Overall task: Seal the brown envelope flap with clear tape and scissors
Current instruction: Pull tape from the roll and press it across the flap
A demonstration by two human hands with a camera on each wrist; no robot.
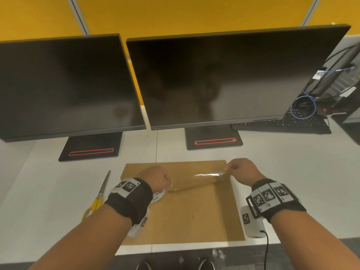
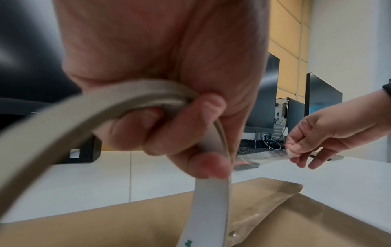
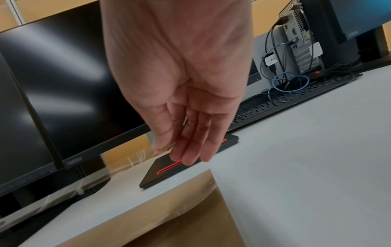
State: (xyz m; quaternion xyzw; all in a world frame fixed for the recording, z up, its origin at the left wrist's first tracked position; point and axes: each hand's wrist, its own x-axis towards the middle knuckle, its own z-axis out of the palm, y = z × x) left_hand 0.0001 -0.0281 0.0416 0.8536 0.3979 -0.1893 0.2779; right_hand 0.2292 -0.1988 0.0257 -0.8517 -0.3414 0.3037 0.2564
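**Head view: tape stretched over the envelope**

Your left hand [image 1: 158,177] grips the tape roll [image 2: 88,107], fingers curled through its core, low over the brown envelope [image 1: 194,211], which lies flat at the tabletop's near edge. Your right hand [image 1: 240,170] pinches the free end of the clear tape strip [image 1: 206,175], held taut above the raised flap [image 2: 268,200]. The yellow-handled scissors [image 1: 99,193] lie on the desk [image 1: 292,182] just left of the envelope.

Even indoor light, blurred close-ups.
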